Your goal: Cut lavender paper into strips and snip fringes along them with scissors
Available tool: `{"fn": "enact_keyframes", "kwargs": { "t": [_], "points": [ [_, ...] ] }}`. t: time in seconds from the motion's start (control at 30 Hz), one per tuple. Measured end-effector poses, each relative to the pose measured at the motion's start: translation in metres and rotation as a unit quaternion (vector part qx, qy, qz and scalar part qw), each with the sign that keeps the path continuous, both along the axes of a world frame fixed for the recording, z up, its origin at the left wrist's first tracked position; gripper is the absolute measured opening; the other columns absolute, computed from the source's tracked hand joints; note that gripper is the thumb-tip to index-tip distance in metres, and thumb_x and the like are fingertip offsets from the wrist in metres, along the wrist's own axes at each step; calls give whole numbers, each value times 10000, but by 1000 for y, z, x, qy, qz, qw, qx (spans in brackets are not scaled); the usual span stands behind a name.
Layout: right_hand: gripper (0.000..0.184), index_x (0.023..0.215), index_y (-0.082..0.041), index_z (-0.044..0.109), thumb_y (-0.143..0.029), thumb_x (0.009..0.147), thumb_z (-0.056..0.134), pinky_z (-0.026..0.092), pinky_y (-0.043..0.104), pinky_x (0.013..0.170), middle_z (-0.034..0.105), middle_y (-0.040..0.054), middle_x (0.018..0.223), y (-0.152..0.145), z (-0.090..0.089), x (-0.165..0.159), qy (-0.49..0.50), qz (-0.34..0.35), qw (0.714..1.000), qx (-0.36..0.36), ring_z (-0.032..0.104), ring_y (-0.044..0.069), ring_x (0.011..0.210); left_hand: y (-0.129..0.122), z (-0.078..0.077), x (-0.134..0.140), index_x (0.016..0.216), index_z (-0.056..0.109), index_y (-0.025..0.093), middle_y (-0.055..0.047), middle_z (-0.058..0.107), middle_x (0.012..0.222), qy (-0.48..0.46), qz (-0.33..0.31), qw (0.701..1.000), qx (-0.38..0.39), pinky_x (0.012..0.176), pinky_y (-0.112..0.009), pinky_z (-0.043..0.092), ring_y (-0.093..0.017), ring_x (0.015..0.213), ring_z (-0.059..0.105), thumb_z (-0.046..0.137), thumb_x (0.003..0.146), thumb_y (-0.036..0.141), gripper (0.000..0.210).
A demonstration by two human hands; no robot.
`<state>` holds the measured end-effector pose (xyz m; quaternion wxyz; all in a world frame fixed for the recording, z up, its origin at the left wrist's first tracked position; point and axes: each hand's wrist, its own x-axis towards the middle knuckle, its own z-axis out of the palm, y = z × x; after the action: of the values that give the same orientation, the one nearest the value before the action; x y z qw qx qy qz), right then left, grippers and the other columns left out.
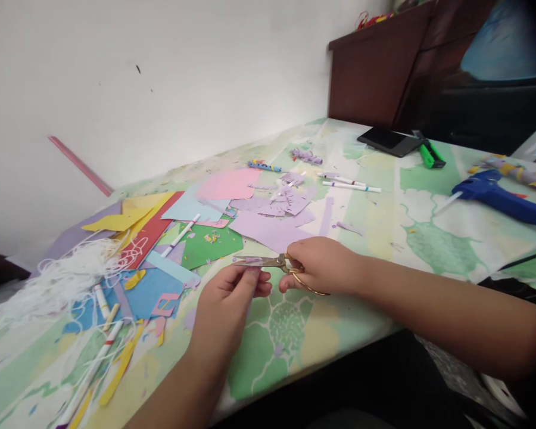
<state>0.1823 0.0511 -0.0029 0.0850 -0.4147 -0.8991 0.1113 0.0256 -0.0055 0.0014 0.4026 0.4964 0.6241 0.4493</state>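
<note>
Looks like a snipping step; left hand (232, 298) has fingers pinched on a lilac paper scrap (252, 260), just below centre frame; right hand (320, 264) has fingers clamped round the scissors (280, 261); next cut probably calls for steady paper, fingertips well clear.

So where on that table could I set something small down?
Likely best: the patterned tablecloth between the hot glue gun and right forearm. Another mostly bare patch, bearing a lilac scrap, lies between the left hand and that forearm. It's crowded at left with tangled white string and blue paper, and past the scissors with lilac paper.
</note>
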Motion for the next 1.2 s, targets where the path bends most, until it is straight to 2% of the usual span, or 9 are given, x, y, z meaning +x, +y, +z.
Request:
{"fn": "enact_keyframes", "kwargs": {
  "t": [0.17, 0.43, 0.73, 1.2],
  "points": [
    [485, 639, -172, 494, -629, 619, 335, 236, 209, 423, 532, 31, 584, 0, -1, 1, 12, 7, 1000, 0, 447, 131, 519, 0, 0, 1, 695, 562, 155, 6, 590, 614, 3, 10, 1000, 27, 516, -208, 435, -99, 537, 559, 488, 673, 318, 180],
    [495, 618, -175, 484, -633, 631, 298, 224, 200, 383, 513, 16, 544, -2, -2, 1, 27, 28, 999, -18, 407, 109, 458, -1, 1, 4, 645, 567, 162, 11, 581, 546, 80, 17, 995, 57, 534, -211, 413, -98, 525, 536, 460, 685, 313, 190],
    [522, 628, -171, 491, -645, 633, 274, 224, 199, 386, 511, 19, 539, -1, -3, 1, 31, 58, 997, -50, 406, 106, 455, -5, 12, 18, 553, 545, 175, 25, 542, 480, 130, 72, 987, 65, 518, -219, 396, -102, 494, 508, 457, 665, 227, 152],
    [508, 644, -165, 507, -627, 643, 296, 241, 208, 413, 524, 30, 554, 1, -4, -2, 24, 60, 996, -57, 437, 122, 494, -3, 8, 16, 509, 528, 172, 22, 544, 466, 108, 84, 989, 64, 503, -218, 401, -101, 481, 508, 456, 656, 216, 169]
  ]
}}
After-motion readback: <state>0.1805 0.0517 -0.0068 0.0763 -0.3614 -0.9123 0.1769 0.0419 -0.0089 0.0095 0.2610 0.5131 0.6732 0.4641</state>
